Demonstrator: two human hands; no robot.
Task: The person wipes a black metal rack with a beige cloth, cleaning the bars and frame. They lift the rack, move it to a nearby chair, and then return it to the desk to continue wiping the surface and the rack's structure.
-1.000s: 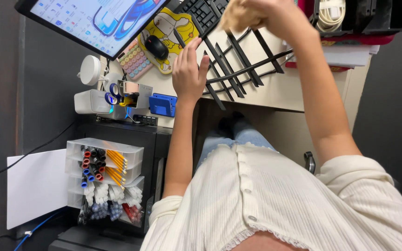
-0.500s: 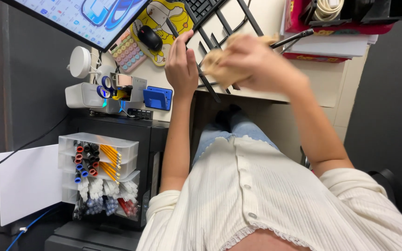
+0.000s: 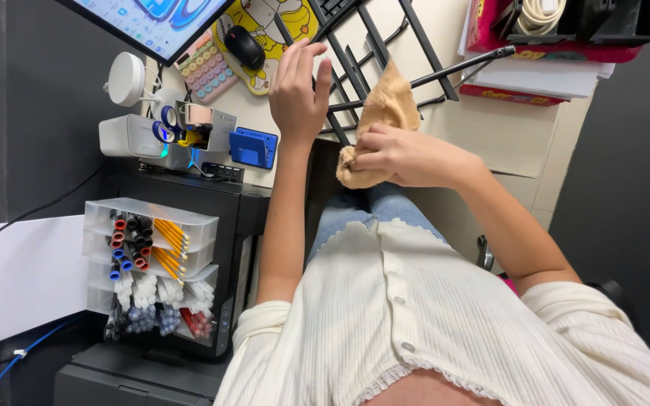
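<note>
— Where's the cloth right now?

— The tan cloth is bunched in the right hand, fingers curled tight around its lower end, just at the near edge of the counter. The rest of it stands up out of the fist and lies against the black wire rack.

— And the left hand?

— The left hand is just to the left of the cloth, fingers loosely spread and resting on the rack's near-left bars. It grips nothing that I can make out. The two hands are close, with a few black bars between them.

— Which way does the cloth run?

— Its long axis goes from the fist away toward the far side of the counter, tapering to a point that leans a little right. The rack's long bars run slantwise, near-left to far-right.

— How much room is there?

— To the right of the cloth the counter is bare and pale up to a stack of papers under a red tray. To the left it is crowded: a black mouse on a yellow mouse pad, a pastel calculator, a blue box at the near edge. Below the edge are the person's lap and a clear drawer unit of pens.
</note>
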